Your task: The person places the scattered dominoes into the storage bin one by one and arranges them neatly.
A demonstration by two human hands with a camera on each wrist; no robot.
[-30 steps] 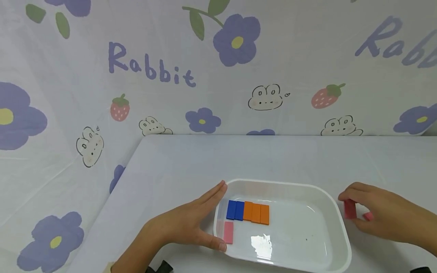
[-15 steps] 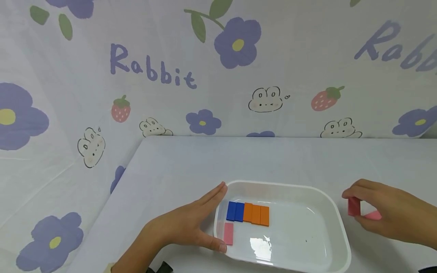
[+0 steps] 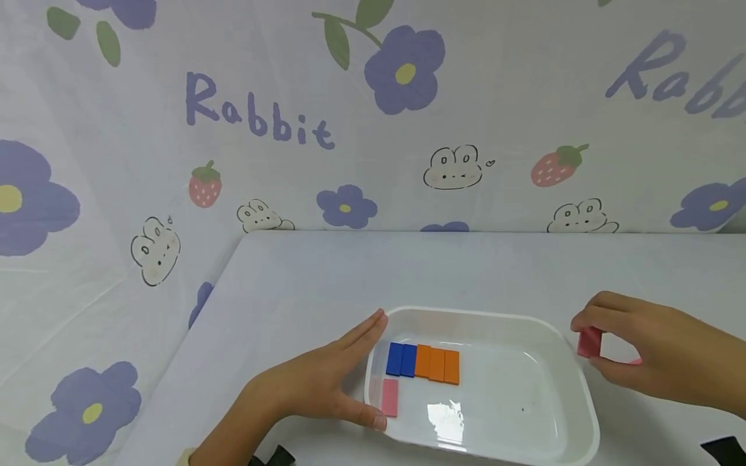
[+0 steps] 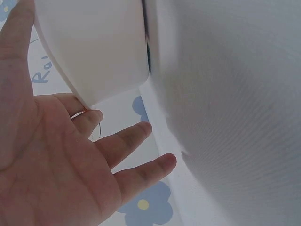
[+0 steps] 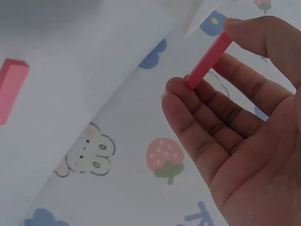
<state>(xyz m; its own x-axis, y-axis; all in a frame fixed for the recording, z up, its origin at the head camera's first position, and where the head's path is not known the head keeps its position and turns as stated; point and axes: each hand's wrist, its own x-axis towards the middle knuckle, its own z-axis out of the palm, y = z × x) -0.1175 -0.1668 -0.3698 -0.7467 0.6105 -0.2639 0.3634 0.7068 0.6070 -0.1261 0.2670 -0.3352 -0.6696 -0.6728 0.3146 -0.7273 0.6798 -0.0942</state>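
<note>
My right hand holds a pink domino block beside the tray's right end. In the right wrist view the block is pinched by its ends between thumb and fingertips. Spread wide, my left hand touches the left end of the white tray with thumb and fingertips. Inside the tray, two blue blocks and three orange blocks form a row near the back left. A pink block lies in front of the blue ones, by the left wall.
Another pink block lies on the white table to the right of the tray, mostly hidden behind my right hand in the head view. A curtain printed with flowers, strawberries and rabbits hangs behind and left of the table.
My right hand has risen a little and shifted left toward the tray's rim, carrying the pink domino block. My left hand and the blocks in the tray stay put.
</note>
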